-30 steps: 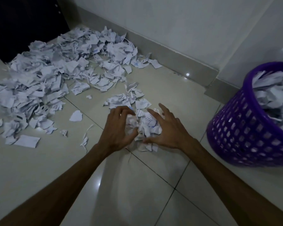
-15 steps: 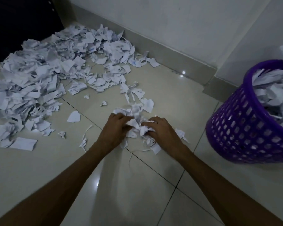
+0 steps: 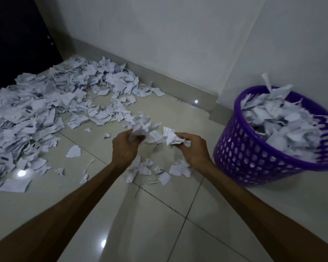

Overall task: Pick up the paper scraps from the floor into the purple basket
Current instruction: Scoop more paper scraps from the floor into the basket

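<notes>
My left hand [image 3: 124,148] grips a crumpled bunch of white paper scraps [image 3: 144,126] raised off the floor. Just to its right, my right hand [image 3: 192,148] holds a smaller wad of scraps [image 3: 171,138]. Below both hands a few dropped scraps [image 3: 159,170] lie on the tiles. A large heap of paper scraps [image 3: 45,112] covers the floor at the left and back. The purple basket [image 3: 254,157] stands at the right, tilted toward me and heaped with paper.
Pale glossy floor tiles [image 3: 140,224] stretch toward me. A white wall with a grey skirting [image 3: 169,80] runs behind the heap and meets a corner beside the basket. A dark door or cabinet [image 3: 17,38] stands at the far left.
Both hands closed around scraps on the floor and lifted them up. A few pieces fell back onto the tiles beneath. The view tilted up, showing more wall.
</notes>
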